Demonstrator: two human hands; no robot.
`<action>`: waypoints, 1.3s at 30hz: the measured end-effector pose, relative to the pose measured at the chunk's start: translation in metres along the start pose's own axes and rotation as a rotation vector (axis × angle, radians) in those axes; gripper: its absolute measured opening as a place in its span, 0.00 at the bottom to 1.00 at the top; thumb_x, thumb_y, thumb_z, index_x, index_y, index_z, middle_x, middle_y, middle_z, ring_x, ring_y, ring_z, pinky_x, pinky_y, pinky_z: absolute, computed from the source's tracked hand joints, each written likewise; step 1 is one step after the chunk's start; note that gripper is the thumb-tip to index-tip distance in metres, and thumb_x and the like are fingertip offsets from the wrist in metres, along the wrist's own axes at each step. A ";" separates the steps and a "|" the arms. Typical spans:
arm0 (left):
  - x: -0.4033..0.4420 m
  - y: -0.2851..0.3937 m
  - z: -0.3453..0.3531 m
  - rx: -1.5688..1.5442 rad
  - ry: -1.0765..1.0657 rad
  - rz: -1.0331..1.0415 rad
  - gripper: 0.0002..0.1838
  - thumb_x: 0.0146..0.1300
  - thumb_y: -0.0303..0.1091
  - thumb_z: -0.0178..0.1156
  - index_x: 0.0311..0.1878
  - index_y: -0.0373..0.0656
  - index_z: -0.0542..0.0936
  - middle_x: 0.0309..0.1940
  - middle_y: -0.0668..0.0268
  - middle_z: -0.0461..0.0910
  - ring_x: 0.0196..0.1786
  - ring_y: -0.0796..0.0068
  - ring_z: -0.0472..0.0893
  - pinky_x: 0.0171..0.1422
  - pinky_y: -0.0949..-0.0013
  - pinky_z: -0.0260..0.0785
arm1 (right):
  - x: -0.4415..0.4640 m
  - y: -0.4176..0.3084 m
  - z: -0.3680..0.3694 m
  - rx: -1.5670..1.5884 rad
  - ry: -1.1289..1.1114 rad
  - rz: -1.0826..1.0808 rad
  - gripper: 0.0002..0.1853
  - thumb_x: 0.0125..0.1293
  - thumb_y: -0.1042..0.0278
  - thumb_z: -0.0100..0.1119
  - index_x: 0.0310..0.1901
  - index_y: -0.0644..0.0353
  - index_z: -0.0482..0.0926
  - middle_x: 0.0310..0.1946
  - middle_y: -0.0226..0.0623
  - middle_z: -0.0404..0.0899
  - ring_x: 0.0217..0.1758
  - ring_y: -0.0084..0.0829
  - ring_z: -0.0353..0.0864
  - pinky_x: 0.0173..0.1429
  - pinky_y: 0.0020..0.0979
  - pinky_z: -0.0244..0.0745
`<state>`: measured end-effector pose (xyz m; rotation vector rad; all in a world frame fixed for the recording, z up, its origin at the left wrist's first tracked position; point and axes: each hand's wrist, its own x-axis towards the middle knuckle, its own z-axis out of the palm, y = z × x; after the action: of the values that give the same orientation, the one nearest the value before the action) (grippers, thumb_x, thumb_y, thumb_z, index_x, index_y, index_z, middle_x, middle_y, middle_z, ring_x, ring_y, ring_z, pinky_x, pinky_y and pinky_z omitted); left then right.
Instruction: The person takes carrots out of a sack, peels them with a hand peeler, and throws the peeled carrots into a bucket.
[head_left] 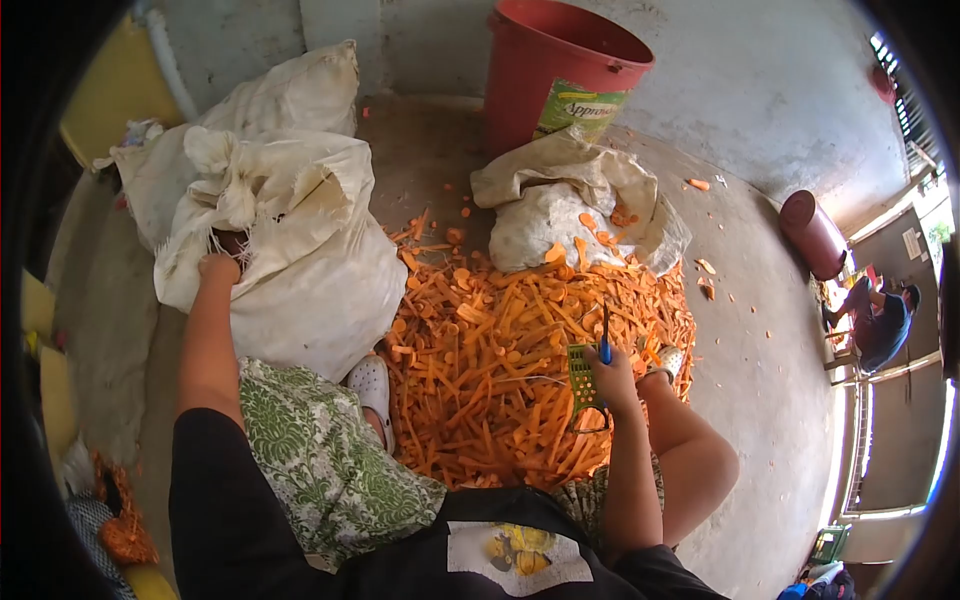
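My left hand reaches into the torn, frayed mouth of a full white woven sack. Its fingers are mostly hidden there, beside something dark reddish-brown. My right hand is closed around a small blue-handled knife, its thin dark blade pointing up. A green perforated plastic piece, like a grater, is held against it in the same hand. Beneath lies a big heap of orange vegetable sticks and slices, spread between my legs.
Another full sack leans behind the first. A crumpled sack lies on the heap's far side, before a red tub. Orange scraps dot the concrete floor. At right are a maroon barrel and a seated person.
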<state>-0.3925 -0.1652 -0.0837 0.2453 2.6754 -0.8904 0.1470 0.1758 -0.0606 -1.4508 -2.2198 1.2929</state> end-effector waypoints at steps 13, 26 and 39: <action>0.014 -0.007 0.020 -0.320 0.284 -0.084 0.12 0.59 0.32 0.47 0.42 0.44 0.78 0.45 0.58 0.75 0.48 0.59 0.75 0.50 0.57 0.68 | 0.007 -0.007 0.003 -0.063 0.011 -0.052 0.16 0.62 0.58 0.51 0.27 0.65 0.69 0.13 0.31 0.59 0.17 0.22 0.56 0.24 0.29 0.55; -0.082 -0.047 -0.087 -0.841 0.914 0.011 0.14 0.59 0.43 0.51 0.42 0.44 0.76 0.35 0.57 0.78 0.37 0.62 0.78 0.40 0.60 0.68 | 0.002 -0.009 -0.008 -0.099 0.042 -0.087 0.16 0.62 0.56 0.50 0.30 0.64 0.71 0.14 0.36 0.64 0.17 0.28 0.62 0.25 0.33 0.58; -0.319 0.116 -0.171 -2.773 -0.854 1.139 0.15 0.65 0.48 0.43 0.37 0.47 0.71 0.40 0.65 0.74 0.44 0.69 0.74 0.54 0.61 0.66 | -0.037 -0.028 -0.033 0.005 0.127 -0.208 0.17 0.61 0.56 0.50 0.28 0.64 0.70 0.13 0.37 0.64 0.17 0.29 0.63 0.25 0.33 0.59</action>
<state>-0.1037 0.0103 0.0913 0.2954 0.5301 2.1291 0.1659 0.1600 -0.0094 -1.2247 -2.2135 1.1077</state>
